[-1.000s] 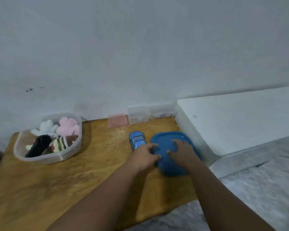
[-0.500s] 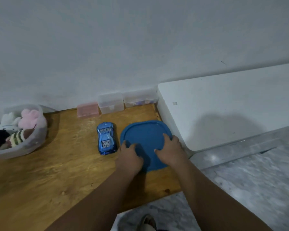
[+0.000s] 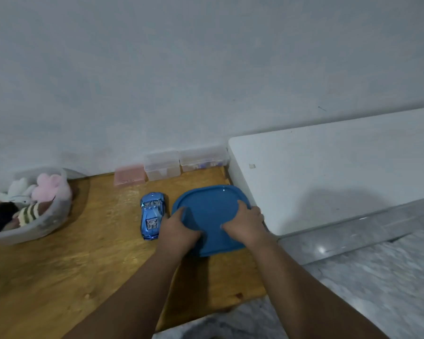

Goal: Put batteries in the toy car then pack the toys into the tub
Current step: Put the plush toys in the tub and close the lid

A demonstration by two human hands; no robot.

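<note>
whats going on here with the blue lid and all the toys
A person has both hands on the blue lid, which lies on the wooden table. The left hand grips its near left edge and the right hand its right edge. The blue toy car sits just left of the lid, not in the tub. The clear tub at the table's left end holds plush toys and is uncovered.

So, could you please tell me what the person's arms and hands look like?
Both forearms are bare, with no sleeves in view. The left hand and right hand wear no gloves, and I see no watch, bracelet or ring, though the picture is too soft to rule out small items.
</note>
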